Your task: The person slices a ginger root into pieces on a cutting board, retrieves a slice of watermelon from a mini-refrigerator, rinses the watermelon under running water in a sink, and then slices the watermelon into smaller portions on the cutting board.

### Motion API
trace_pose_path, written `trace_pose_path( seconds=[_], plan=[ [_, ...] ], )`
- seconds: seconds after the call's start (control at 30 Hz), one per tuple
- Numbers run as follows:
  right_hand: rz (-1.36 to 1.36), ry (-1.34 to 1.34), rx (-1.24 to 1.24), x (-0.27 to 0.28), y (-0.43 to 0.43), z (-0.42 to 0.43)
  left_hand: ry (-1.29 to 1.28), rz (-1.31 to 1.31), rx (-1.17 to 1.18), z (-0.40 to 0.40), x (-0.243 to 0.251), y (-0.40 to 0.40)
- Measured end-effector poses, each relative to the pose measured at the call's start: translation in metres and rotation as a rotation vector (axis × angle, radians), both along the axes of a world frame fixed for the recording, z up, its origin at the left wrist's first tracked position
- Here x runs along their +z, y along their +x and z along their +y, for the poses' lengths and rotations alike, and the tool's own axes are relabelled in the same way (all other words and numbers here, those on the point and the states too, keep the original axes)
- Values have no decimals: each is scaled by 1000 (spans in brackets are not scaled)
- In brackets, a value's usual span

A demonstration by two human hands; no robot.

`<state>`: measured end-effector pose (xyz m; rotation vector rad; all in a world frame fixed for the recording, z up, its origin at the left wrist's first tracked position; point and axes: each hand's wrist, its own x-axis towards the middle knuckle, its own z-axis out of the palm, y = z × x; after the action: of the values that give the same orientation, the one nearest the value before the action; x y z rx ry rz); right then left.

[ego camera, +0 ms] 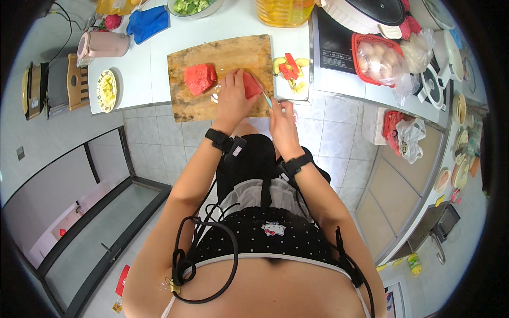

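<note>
A wooden cutting board [222,47] lies across the counter's front edge. On its right half, my left hand [234,95] presses down on a piece of red watermelon flesh [250,86]. My right hand [283,119] grips the light blue handle of a knife [263,92], whose blade lies along the right side of that piece. A larger chunk of watermelon [199,78] rests on the board left of my left hand, with small pale bits between. Right of the board, red strips and yellow-green peelings [292,69] lie on the white counter.
A patterned plate of pale cut pieces [106,91] and a pink jug [104,44] stand at left, near a blue cloth [148,23]. Behind the board are a bowl of greens [193,7] and a jug of yellow oil [283,12]. A red basket [375,59] sits by the cooktop [334,43].
</note>
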<state>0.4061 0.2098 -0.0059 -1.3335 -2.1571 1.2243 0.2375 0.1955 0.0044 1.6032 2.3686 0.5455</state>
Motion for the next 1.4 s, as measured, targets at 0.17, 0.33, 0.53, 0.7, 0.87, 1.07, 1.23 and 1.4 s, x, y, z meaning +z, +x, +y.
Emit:
trace_pose_path(
  seconds=[0.17,0.33,0.53,0.7,0.87,1.07,1.23,1.4],
  plan=[
    [-20,34,14,0,8,3,17,28,-10,-1,0,-1],
    [76,1,-84,-3,12,-3,-8,65,-42,0,1,-6],
    [34,74,-9,12,1,4,11,10,-259,1,11,-24],
    [-27,113,48,9,-9,8,-10,-103,-28,-1,1,-16],
    [-62,136,40,10,-13,11,21,-72,10,0,-4,-9],
    [-82,208,64,2,-12,19,2,-66,35,5,-1,-5],
    [-95,204,80,3,-22,24,-14,-53,54,4,-4,-4],
    [-117,160,51,5,-16,16,-21,-84,70,3,-1,-4]
  ],
)
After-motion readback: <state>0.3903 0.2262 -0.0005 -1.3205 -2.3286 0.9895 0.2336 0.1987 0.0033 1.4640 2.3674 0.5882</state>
